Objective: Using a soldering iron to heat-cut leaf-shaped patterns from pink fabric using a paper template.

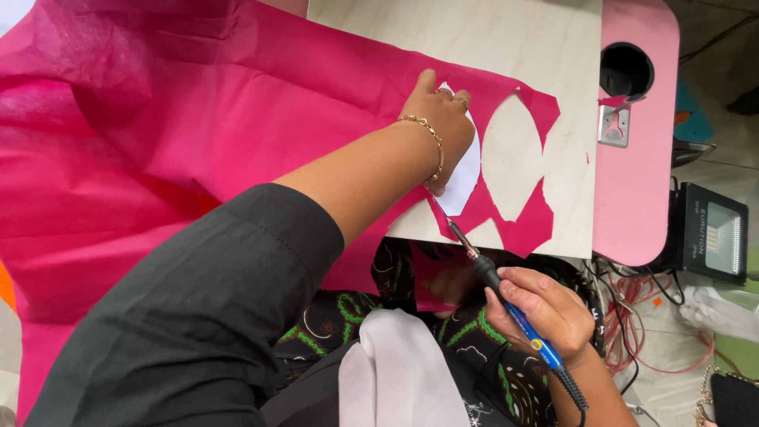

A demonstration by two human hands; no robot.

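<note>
My left hand (439,126) presses flat on a white petal-shaped template (465,170) that lies on a sheet of pink fabric (237,119) spread over a pale wooden board (474,35). A gold bracelet sits on that wrist. My right hand (545,308) grips a blue-handled soldering iron (506,296) like a pen. Its metal tip touches the fabric at the template's lower edge. To the right of the template the fabric shows a petal-shaped cut-out hole (512,154) with bare wood inside.
A pink table top (640,182) with a round dark hole (626,71) and a metal bracket lies right of the board. A black floodlight (710,233), red and black cables (632,316) and a white bag sit on the floor at right. My lap holds patterned cloth.
</note>
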